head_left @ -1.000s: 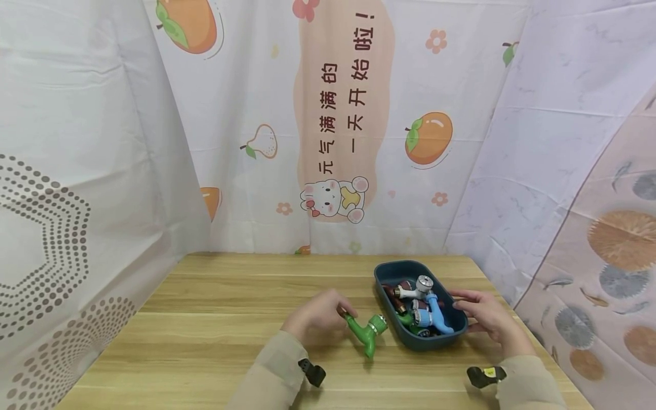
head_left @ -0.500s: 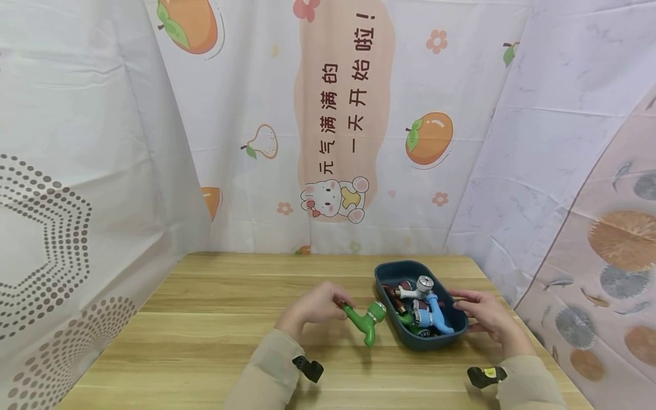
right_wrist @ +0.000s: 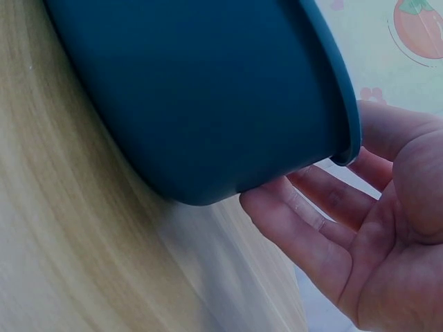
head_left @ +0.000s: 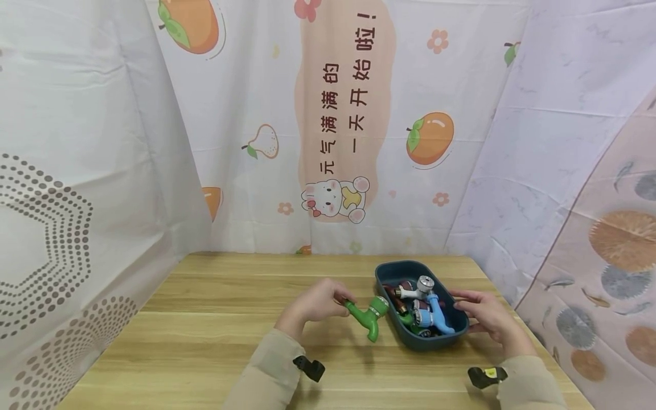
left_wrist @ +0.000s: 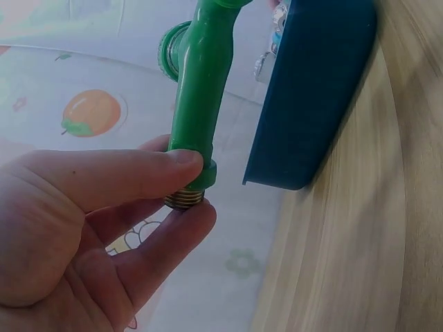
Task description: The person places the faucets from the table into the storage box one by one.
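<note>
My left hand (head_left: pixel 320 303) pinches a green faucet (head_left: pixel 370 319) by its threaded inlet end, thumb on one side and fingers on the other. The faucet hangs in the air over the table, its ridged green knob beside the box and its spout pointing down. In the left wrist view, brass threads show at the fingertips below the green collar. At the right side of a dark blue box (right_wrist: pixel 208 97), my right hand (head_left: pixel 487 316) rests its fairly straight fingers against the outer wall, close under the rim. Inside lie several toy-like faucets, including a light blue one (head_left: pixel 437 316) and a white one (head_left: pixel 410 293).
The box stands on a wood-grain table (head_left: pixel 215 330), toward its right side. Dark red and green faucets are partly hidden under the others in it. Printed curtains (head_left: pixel 241 188) hang behind the table and along both sides.
My left hand has lifted the green faucet a little, up and away from me, and it is now slightly nearer the box. My right hand and the box have stayed in place.
</note>
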Demonstrator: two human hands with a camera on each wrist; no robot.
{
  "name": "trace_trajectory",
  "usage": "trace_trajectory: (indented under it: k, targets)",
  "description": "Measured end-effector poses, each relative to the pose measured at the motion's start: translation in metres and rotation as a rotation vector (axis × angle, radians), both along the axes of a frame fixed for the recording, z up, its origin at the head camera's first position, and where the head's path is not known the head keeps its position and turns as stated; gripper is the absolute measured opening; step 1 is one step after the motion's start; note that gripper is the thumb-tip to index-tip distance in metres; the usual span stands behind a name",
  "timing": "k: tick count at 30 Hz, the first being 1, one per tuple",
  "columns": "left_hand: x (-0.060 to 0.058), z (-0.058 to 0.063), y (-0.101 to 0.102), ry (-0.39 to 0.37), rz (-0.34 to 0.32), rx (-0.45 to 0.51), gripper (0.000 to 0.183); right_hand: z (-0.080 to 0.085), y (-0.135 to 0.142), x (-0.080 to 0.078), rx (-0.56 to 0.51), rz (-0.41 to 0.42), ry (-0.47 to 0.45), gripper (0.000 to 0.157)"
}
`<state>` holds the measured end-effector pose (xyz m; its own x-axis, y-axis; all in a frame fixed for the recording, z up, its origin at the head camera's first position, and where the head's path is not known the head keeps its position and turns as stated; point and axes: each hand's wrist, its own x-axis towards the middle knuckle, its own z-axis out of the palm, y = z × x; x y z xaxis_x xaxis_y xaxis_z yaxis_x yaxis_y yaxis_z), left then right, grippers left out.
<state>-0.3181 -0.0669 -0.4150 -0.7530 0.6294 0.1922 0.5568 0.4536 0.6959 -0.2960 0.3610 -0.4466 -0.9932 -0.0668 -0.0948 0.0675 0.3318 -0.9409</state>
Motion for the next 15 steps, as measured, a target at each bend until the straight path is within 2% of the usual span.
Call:
trace_trajectory:
  k: [15]
  targets:
    - [-0.001,0.001,0.016,-0.025,0.101,0.043,0.022,-0.001,0.001,-0.002,-0.002,0.005,-0.004,0.052]
